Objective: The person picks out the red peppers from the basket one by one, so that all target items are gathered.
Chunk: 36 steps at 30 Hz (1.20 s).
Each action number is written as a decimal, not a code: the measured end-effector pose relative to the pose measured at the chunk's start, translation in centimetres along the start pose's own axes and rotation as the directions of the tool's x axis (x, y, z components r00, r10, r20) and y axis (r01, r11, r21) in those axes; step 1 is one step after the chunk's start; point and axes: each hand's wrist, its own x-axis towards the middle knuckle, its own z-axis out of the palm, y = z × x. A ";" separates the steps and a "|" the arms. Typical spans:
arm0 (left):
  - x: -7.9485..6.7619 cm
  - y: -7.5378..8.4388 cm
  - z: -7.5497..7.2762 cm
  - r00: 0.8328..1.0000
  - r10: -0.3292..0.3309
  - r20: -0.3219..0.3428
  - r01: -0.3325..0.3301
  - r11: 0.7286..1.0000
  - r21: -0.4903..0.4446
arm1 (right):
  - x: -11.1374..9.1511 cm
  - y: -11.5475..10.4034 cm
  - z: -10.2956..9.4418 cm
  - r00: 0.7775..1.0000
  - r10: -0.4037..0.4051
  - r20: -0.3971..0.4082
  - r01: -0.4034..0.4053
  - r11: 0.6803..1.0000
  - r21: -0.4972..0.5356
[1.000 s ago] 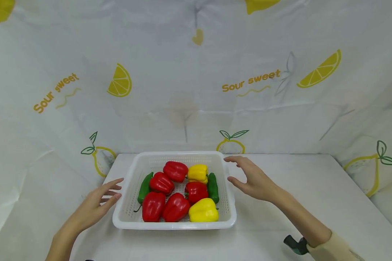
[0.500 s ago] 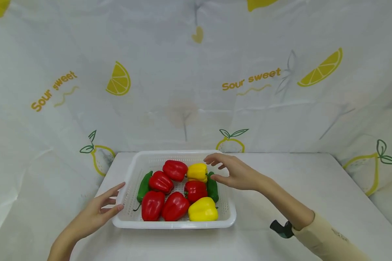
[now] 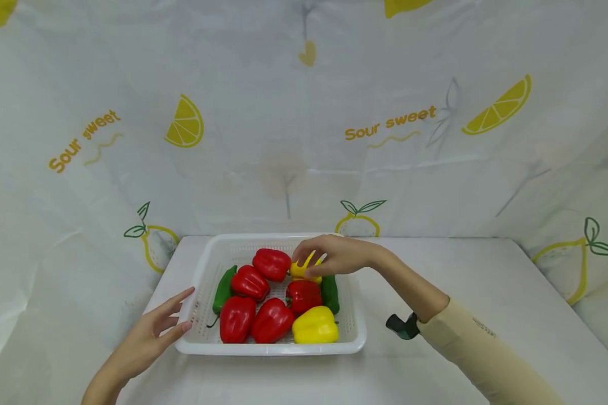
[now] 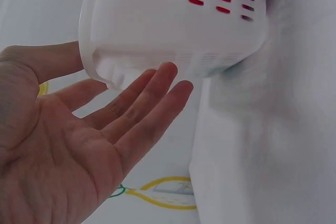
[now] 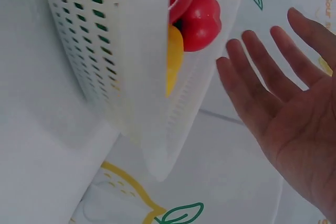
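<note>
A white plastic basket (image 3: 271,350) on the table holds red, yellow and green peppers. My left hand (image 3: 144,343) is at its left side, and in the left wrist view the relaxed fingers (image 4: 142,108) lie by the outer wall and rim. Over the back right of the basket reaches my right hand (image 3: 336,256), its fingers slightly bent and spread above a yellow bell pepper (image 3: 300,273), which they partly hide. A red bell pepper (image 3: 304,297) and a green pepper (image 3: 330,293) lie just below that hand. The right wrist view shows the right palm holding nothing.
Other red bell peppers (image 3: 238,319) and a yellow bell pepper (image 3: 315,325) fill the basket's front. A green pepper (image 3: 224,289) lies along the left wall. Behind the white table (image 3: 486,281) hangs a lemon-printed sheet (image 3: 263,140).
My right hand has moved left from beside the basket's right rim to above the back yellow bell pepper. The left hand has shifted slightly down and right, closer to the left rim.
</note>
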 end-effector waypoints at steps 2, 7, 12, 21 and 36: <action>0.0 0.0 0.1 1.000 -0.005 -0.004 0.005 1.000 0.019 | 0.7 -0.2 -0.1 0.997 0.043 0.062 -0.042 0.999 -0.017; 0.3 0.1 0.3 1.000 -0.012 0.003 0.012 1.000 0.009 | 2.2 0.1 -0.4 0.981 0.084 0.178 -0.085 0.996 -0.002; 0.1 0.1 0.3 1.000 -0.020 -0.002 0.019 1.000 -0.024 | 3.9 1.6 -0.3 0.953 0.107 0.284 -0.134 0.988 0.077; 0.0 -0.3 0.6 0.996 0.086 -0.038 -0.088 0.996 -0.036 | 5.3 2.7 0.0 0.921 0.133 0.367 -0.175 0.981 0.085; -0.3 -0.3 0.6 0.995 0.075 -0.066 -0.074 0.997 0.029 | 5.9 2.8 0.3 0.864 0.169 0.474 -0.225 0.972 0.064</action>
